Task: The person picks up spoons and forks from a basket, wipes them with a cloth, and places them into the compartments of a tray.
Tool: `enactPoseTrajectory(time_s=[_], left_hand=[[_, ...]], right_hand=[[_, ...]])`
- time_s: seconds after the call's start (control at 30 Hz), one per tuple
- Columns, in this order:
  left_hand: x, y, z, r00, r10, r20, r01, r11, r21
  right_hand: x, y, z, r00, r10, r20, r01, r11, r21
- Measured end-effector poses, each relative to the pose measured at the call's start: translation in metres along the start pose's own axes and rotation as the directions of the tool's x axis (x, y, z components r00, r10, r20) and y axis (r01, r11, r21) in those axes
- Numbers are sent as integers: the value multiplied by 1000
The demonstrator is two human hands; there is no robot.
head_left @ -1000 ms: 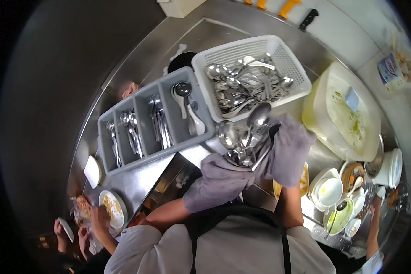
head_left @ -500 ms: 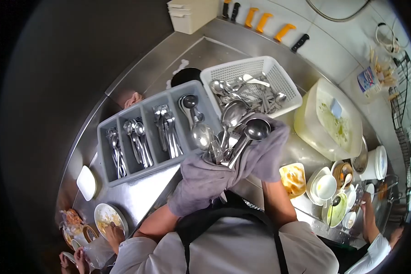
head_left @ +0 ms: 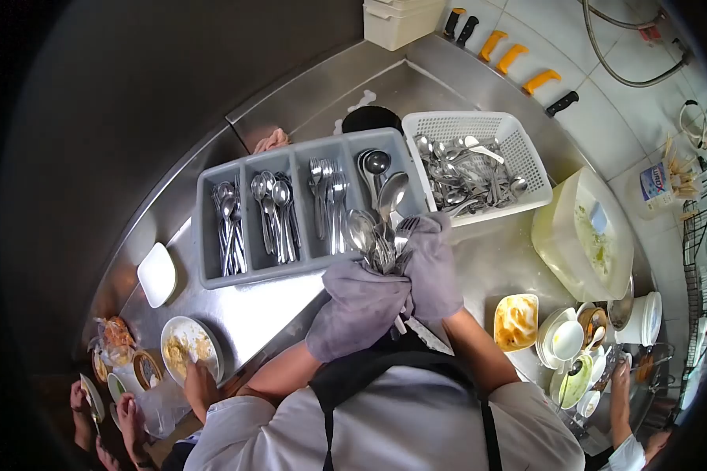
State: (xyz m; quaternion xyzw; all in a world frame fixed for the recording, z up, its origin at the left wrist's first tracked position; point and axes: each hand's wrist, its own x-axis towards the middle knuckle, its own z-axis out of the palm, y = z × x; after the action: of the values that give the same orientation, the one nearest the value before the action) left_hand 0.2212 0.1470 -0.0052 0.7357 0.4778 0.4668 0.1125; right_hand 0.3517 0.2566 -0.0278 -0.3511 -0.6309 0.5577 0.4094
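A thick grey cloth [head_left: 369, 302] wraps both my hands, so no fingers show. My left hand [head_left: 342, 318] closes around the lower part of a bundle of cutlery [head_left: 383, 250]. My right hand [head_left: 434, 275] presses in from the other side, with fork tines beside it. Large serving spoons [head_left: 393, 192] stick up from the bundle, and handle ends show below the cloth. Just beyond is a grey cutlery tray [head_left: 212, 271], its compartments holding knives or similar handles, spoons [head_left: 275, 212], forks [head_left: 330, 196] and a ladle [head_left: 377, 162]. A white perforated basket [head_left: 530, 161] of mixed cutlery stands to its right.
A cloudy plastic tub [head_left: 565, 235] holds liquid at right, near stacked bowls [head_left: 558, 337] and an orange-stained dish [head_left: 516, 322]. Knives [head_left: 511, 59] line the back wall. Other people's hands work at both sides, one in a bowl of food [head_left: 188, 349]. A white dish [head_left: 157, 275] lies left.
The view has shifted, so tray and basket appear further right. My hands have drawn closer together around the bundle. The ladle on the bundle's right side no longer shows there.
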Motion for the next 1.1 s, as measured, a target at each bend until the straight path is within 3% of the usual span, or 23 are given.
enactPoseTrajectory(time_s=[0.07, 0.17, 0.2, 0.23, 0.3, 0.33, 0.4, 0.47, 0.53, 0.57, 0.6, 0.63, 0.7, 0.73, 0.77, 0.87, 0.97, 1.0, 1.03, 1.07, 1.1], left_hand=[[-2, -1, 3, 1000, -13, -22, 13, 1000, -2], [0, 9, 1, 985, -172, -23, 170, 983, -65], [-2, 9, 2, 980, -197, -27, 194, 977, -90], [-11, -3, 6, 987, -153, -45, 147, 983, -110], [-12, -8, 7, 995, -73, -68, 65, 991, -114], [-6, -2, 5, 997, -41, -72, 33, 994, -100], [2, 2, 6, 995, 38, -88, -39, 999, -6], [8, 5, 7, 995, 75, -68, -68, 992, 102], [18, 10, -1, 999, 14, 32, -18, 994, 104], [22, 11, -4, 993, -34, 111, 26, 997, 77], [20, 8, 1, 999, 13, 32, -15, 998, 56], [14, 3, 9, 997, 62, -50, -61, 998, 31], [7, -2, 20, 986, 88, -145, -89, 996, 3], [4, -4, 21, 985, 69, -157, -69, 998, 4], [1, -7, 17, 984, 47, -172, -45, 999, 12], [-15, -8, 5, 980, -14, -198, 41, 990, 135], [-10, 9, -7, 953, -107, -283, 138, 986, 91], [-16, 5, -7, 949, -101, -300, 139, 984, 110], [-22, 0, -7, 943, -94, -318, 141, 982, 127], [-31, -5, -8, 944, -180, -275, 192, 981, 15], [-32, -2, -11, 944, -165, -286, 206, 971, 120]], right_hand=[[8, 14, -6, 997, 3, -72, -8, 998, -64], [39, 30, -47, 1000, -26, -11, 25, 999, -45], [46, 18, -49, 993, -114, -1, 113, 986, -124], [54, 5, -50, 980, -201, 9, 199, 959, -200], [60, -65, -37, 844, -534, 55, 464, 673, -576], [66, -44, -53, 835, -541, 102, 500, 668, -552], [56, 26, -65, 817, -573, -66, 412, 659, -629], [37, 42, -67, 841, -537, 62, 393, 528, -753], [14, 21, -47, 855, -305, 419, 495, 239, -835], [12, 20, -41, 898, -189, 398, 441, 417, -795], [11, 19, -35, 926, -70, 371, 342, 571, -746], [19, 22, -34, 970, 74, 231, 41, 888, -458], [24, 3, -34, 967, -19, 256, 129, 898, -420], [22, -31, -32, 869, -213, 446, 482, 566, -669], [23, -50, -28, 691, -267, 672, 709, 71, -701], [29, 13, -10, 631, -248, 735, 750, -47, -660], [55, 43, 2, 668, -5, 745, 678, 416, -605], [72, 78, 2, 715, -92, 693, 442, 827, -347], [80, 73, 3, 733, -129, 668, 403, 873, -274], [88, 67, 4, 749, -165, 641, 367, 910, -195], [84, 47, 1, 749, -186, 636, 486, 807, -336]])
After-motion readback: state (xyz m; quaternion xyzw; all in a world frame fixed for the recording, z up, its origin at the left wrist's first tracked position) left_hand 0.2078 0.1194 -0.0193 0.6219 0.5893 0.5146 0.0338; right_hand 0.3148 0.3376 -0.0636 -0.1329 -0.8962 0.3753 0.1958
